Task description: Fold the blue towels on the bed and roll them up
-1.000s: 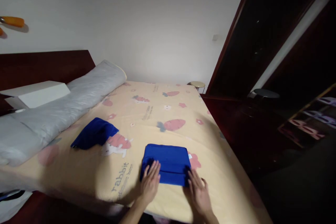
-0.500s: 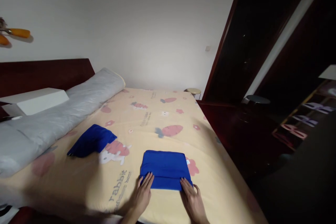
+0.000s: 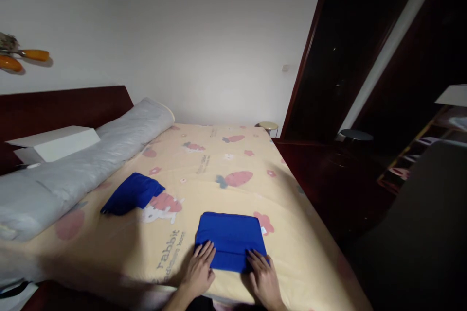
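A blue cloth [image 3: 230, 233], folded into a flat rectangle, lies on the bed near its front edge. A crease or folded edge runs across its near part. My left hand [image 3: 200, 267] rests open on the near left corner, fingers flat on the fabric. On the near right corner, my right hand [image 3: 263, 274] lies with its fingers spread and bent slightly. Farther left, a second blue cloth [image 3: 133, 193] sits loosely bunched on the patterned sheet [image 3: 204, 194]. Neither hand touches that one.
A long grey roll [image 3: 120, 131] lies along the dark headboard [image 3: 65, 104], with a white box [image 3: 63, 145] by it. Beyond the bed stands a small stool [image 3: 268, 126]. At right are a dark stool [image 3: 356, 135] and a shoe rack [image 3: 419, 146].
The view has shifted slightly. Both hands remain on the near corners of the folded cloth; my right hand's fingers have moved a little inward and look more bent.
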Motion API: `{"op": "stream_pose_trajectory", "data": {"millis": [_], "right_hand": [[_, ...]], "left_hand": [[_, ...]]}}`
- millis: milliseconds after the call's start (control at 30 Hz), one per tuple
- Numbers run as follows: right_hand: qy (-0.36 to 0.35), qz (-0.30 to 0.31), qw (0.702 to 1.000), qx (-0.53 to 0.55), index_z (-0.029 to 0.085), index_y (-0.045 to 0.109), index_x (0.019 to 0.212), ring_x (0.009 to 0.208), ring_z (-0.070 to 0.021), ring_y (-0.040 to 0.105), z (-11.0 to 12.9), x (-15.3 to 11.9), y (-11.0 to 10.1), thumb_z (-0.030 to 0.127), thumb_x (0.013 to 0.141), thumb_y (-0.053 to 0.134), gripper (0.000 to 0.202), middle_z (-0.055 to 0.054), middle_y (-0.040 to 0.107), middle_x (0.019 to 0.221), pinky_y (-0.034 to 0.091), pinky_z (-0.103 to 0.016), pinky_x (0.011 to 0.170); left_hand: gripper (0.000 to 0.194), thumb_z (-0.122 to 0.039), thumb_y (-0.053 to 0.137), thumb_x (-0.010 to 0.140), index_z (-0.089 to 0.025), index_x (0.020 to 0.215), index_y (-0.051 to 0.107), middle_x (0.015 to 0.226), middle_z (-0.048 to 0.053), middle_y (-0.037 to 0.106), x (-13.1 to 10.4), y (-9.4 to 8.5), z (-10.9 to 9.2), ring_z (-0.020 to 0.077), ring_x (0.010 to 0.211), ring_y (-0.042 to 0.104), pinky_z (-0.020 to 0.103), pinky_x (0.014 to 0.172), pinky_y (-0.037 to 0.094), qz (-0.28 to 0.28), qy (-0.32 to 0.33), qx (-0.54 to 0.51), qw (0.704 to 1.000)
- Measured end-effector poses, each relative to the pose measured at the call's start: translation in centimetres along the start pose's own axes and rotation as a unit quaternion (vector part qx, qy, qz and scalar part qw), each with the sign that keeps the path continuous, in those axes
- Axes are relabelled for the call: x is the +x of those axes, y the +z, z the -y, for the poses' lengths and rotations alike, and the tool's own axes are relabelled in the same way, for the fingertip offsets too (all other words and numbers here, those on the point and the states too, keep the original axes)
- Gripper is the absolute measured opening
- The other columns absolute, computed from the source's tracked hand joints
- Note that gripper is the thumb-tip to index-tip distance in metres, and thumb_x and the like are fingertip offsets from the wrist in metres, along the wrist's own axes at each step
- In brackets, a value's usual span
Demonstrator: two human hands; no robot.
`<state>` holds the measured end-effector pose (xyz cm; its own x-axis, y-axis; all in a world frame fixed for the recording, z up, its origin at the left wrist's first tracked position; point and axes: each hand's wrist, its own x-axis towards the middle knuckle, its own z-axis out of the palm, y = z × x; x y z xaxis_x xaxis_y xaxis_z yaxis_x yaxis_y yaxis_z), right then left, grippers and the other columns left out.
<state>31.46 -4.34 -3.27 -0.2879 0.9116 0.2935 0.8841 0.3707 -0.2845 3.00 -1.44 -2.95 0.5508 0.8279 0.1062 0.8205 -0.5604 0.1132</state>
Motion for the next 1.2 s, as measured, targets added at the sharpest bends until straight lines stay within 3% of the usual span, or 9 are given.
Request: {"op": "stream_pose_trajectory", "data": {"millis": [167,300,433,533,667,833,967,1067,1200], "right_hand": [[0.036,0.099,0.992,0.063,0.025,0.047,0.142,0.138,-0.0209,0.042,5.3,4.7,0.4,0.034,0.096,0.034,0.048,-0.003,0.046,0.148,0.033,-0.041,0.113],[0.129,0.078,0.988,0.031,0.026,0.049,0.141,0.142,-0.0259,0.035,1.9,4.2,0.4,0.052,0.098,0.030,0.054,-0.003,0.041,0.150,0.031,-0.050,0.114],[0.202,0.033,0.979,-0.020,0.028,0.049,0.140,0.143,-0.0282,0.032,-2.1,2.4,0.2,0.052,0.098,0.031,0.052,-0.005,0.039,0.152,0.029,-0.055,0.114],[0.150,0.030,0.988,0.007,0.029,0.045,0.143,0.143,-0.0273,0.031,-0.2,3.4,0.9,0.051,0.099,0.027,0.052,-0.005,0.036,0.153,0.028,-0.055,0.114],[0.029,0.095,0.992,0.077,0.034,0.036,0.147,0.141,-0.0234,0.035,3.3,6.3,2.7,0.041,0.099,0.031,0.049,-0.002,0.036,0.153,0.031,-0.049,0.114],[0.104,0.073,0.992,-0.002,0.031,0.045,0.143,0.140,-0.0259,0.037,-2.4,6.6,2.0,0.034,0.094,0.037,0.050,-0.005,0.037,0.152,0.031,-0.053,0.113],[0.148,0.055,0.987,-0.028,0.025,0.045,0.143,0.140,-0.0279,0.037,-5.9,6.1,0.3,0.044,0.097,0.032,0.052,-0.010,0.036,0.152,0.030,-0.057,0.112],[0.100,0.065,0.993,0.016,0.027,0.038,0.147,0.144,-0.0244,0.029,-2.9,7.5,0.7,0.044,0.099,0.027,0.052,-0.006,0.028,0.156,0.028,-0.054,0.115],[0.048,0.131,0.988,0.072,0.028,0.034,0.148,0.144,-0.0214,0.029,1.8,9.8,2.5,0.035,0.097,0.031,0.052,-0.004,0.031,0.155,0.029,-0.048,0.115]], "left_hand": [[0.056,-0.021,0.035,0.094,-0.023,0.151,0.029,0.153,0.004,0.040,3.6,0.4,-3.0,0.0190,0.140,0.039,0.039,0.114,0.036,-0.043,0.005,-0.014,0.999],[0.049,-0.038,0.031,0.099,-0.031,0.148,0.031,0.152,0.001,0.041,2.7,0.5,1.2,0.0216,0.138,0.042,0.045,0.111,0.040,-0.030,-0.075,0.019,0.997],[0.051,-0.037,0.035,0.098,-0.034,0.148,0.027,0.154,0.000,0.038,0.5,0.4,4.9,0.0244,0.141,0.037,0.051,0.115,0.029,-0.079,-0.121,0.089,0.986],[0.056,-0.025,0.032,0.097,-0.031,0.151,0.015,0.156,0.001,0.034,1.6,1.2,2.4,0.0227,0.143,0.034,0.052,0.117,0.026,-0.120,-0.090,0.099,0.984],[0.061,-0.015,0.030,0.094,-0.030,0.151,0.014,0.156,-0.001,0.033,5.7,2.7,-2.4,0.0183,0.142,0.036,0.043,0.113,0.035,-0.071,-0.053,0.039,0.995],[0.054,-0.027,0.031,0.096,-0.030,0.149,0.027,0.155,0.003,0.034,6.9,1.3,0.9,0.0259,0.142,0.035,0.056,0.112,0.033,-0.012,-0.195,0.028,0.980],[0.054,-0.026,0.029,0.096,-0.028,0.149,0.026,0.156,0.004,0.033,6.2,-0.1,3.5,0.0279,0.145,0.029,0.062,0.115,0.022,-0.064,-0.217,0.062,0.972],[0.059,-0.018,0.027,0.095,-0.027,0.152,0.013,0.158,0.003,0.027,7.4,0.6,1.3,0.0238,0.146,0.027,0.057,0.117,0.023,-0.076,-0.135,0.036,0.987],[0.062,-0.016,0.030,0.094,-0.025,0.152,0.009,0.158,0.004,0.027,9.6,2.2,-1.7,0.0208,0.145,0.030,0.047,0.115,0.031,-0.014,-0.056,-0.017,0.998]]}}
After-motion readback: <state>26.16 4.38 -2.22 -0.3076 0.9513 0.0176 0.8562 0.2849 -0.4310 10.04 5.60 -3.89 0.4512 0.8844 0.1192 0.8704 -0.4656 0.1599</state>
